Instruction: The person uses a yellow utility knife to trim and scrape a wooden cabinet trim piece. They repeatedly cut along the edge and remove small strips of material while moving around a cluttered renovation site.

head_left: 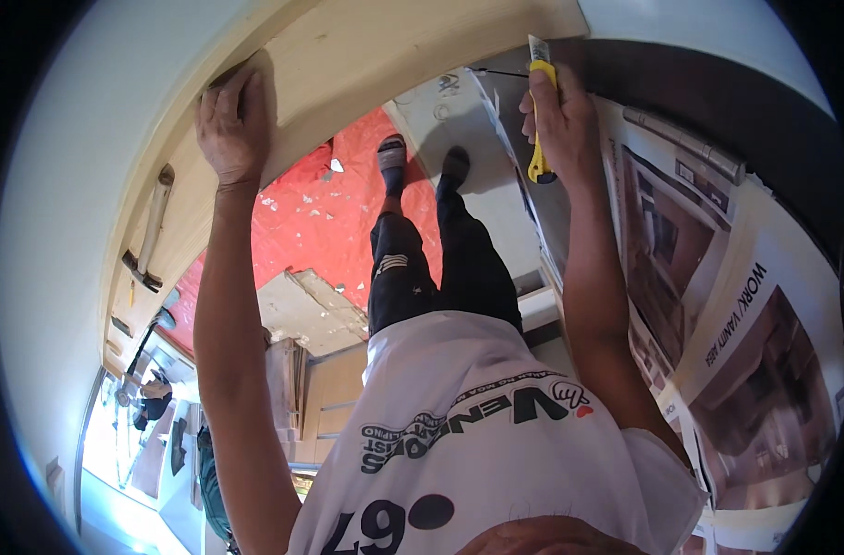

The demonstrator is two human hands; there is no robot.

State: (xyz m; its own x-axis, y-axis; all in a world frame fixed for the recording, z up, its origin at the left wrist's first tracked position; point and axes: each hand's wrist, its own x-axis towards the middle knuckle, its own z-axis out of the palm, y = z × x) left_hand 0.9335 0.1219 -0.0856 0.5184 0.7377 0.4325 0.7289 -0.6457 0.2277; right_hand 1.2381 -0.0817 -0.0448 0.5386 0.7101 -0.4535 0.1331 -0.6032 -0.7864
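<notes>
My right hand (562, 120) is wrapped round a yellow snap-off utility knife (543, 166), its blade pointing up and bared near the edge of a pale wooden board (385, 65). At the left end of that board my left hand (229, 129) rests with bent fingers against the surface. A dark patch lies at its fingertips; whether it is a shadow or a thing held there is unclear. Nearer to me on the same wooden ledge lies a claw hammer (154, 218) with a light handle.
Red sheeting (325, 208) strewn with pale scraps covers the floor around my feet. Beside it lie flat board pieces (315, 310). Printed sheets with room pictures (764, 388) cover the right side, with a grey tube-like piece (685, 143) above them. A dark panel (708, 88) curves behind the knife.
</notes>
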